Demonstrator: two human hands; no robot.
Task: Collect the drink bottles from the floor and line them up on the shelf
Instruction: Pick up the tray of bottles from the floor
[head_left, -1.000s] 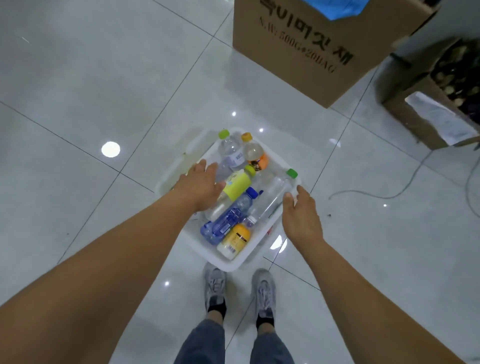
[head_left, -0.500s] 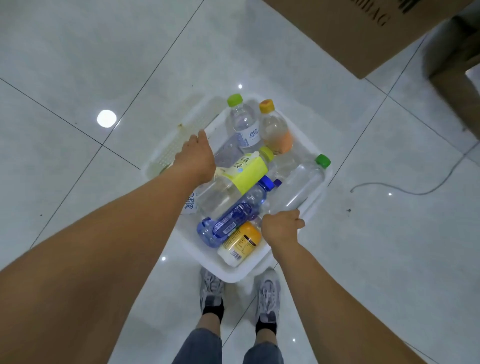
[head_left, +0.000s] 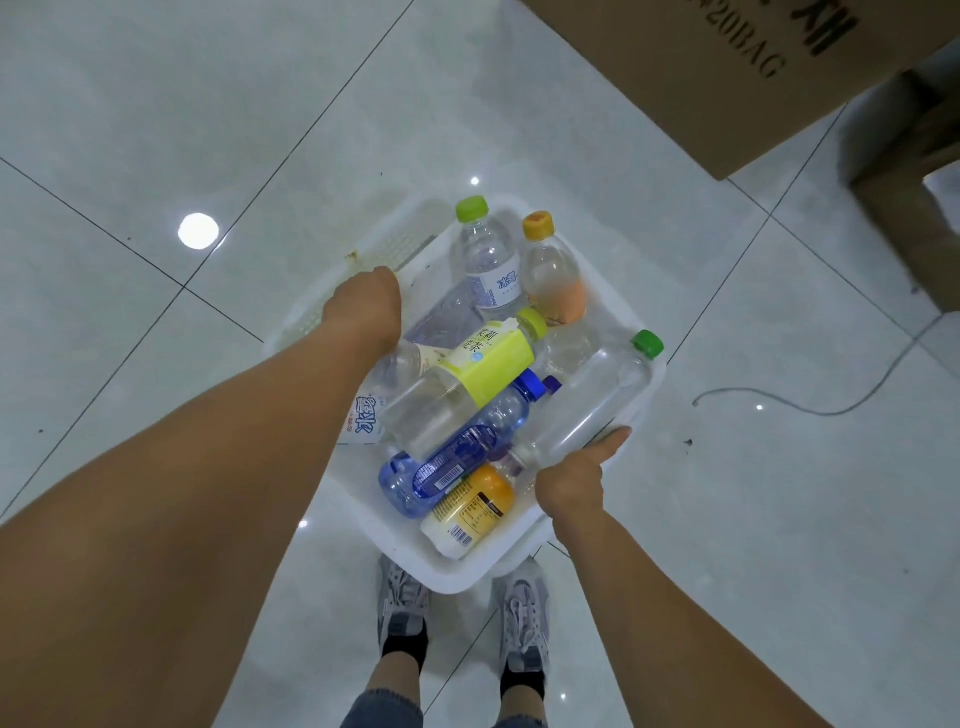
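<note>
A white plastic basket (head_left: 457, 571) full of several drink bottles is held above the floor in front of me. My left hand (head_left: 363, 312) grips its left rim, fingers curled over the edge. My right hand (head_left: 574, 478) grips the right rim, thumb lying along the top. Inside lie a clear bottle with a green cap (head_left: 587, 410), a yellow-green labelled tea bottle (head_left: 483, 369), a blue bottle (head_left: 457, 457), an orange-labelled bottle (head_left: 472, 512), a water bottle with a light green cap (head_left: 485, 260) and an orange-capped bottle (head_left: 553, 275).
White glossy floor tiles (head_left: 156, 130) lie all around. A large cardboard box (head_left: 727, 67) stands at the upper right, with another box (head_left: 914, 197) at the right edge. A thin cable (head_left: 810, 410) trails on the floor to the right. My shoes (head_left: 402, 608) are below the basket.
Both hands closed on the basket rims and lifted it off the floor toward me; it now looks larger and closer, and the cardboard box has slid toward the frame's upper right.
</note>
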